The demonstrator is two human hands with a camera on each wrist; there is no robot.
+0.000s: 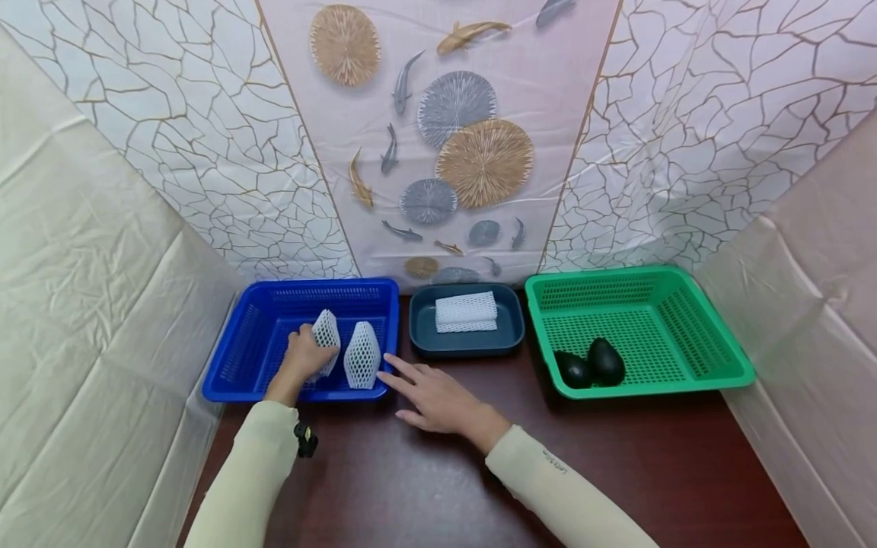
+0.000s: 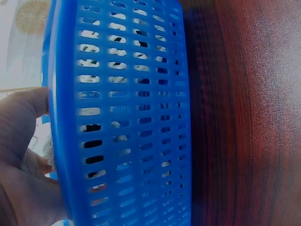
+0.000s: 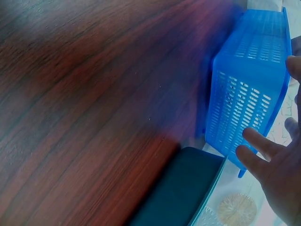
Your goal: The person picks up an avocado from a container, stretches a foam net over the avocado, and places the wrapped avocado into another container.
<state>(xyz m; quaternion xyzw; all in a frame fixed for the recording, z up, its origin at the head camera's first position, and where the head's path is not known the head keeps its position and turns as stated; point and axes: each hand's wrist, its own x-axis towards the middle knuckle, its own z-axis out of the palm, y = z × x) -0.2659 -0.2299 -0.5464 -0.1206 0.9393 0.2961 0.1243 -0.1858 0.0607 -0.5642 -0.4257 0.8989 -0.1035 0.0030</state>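
Note:
In the head view my left hand (image 1: pixel 304 358) reaches into the blue basket (image 1: pixel 236 392) and grips a white foam net sleeve (image 1: pixel 326 331). The sleeve bulges, but I cannot tell what is inside it. Another bulging foam net sleeve (image 1: pixel 362 356) stands just right of it, within the same basket. My right hand (image 1: pixel 438 397) is at the basket's right front corner, its fingers extended and spread, holding nothing. In the left wrist view the basket wall hides most of what the left hand (image 2: pixel 23 155) grips.
A dark blue-grey tray (image 1: pixel 418 346) holding flat white foam nets (image 1: pixel 466 312) stands between the baskets. On the right, a green basket (image 1: pixel 736 373) contains two dark, pear-shaped, avocado-like fruits (image 1: pixel 606 363). Reddish-brown tabletop (image 1: pixel 425 487) lies in front, with patterned cloth behind.

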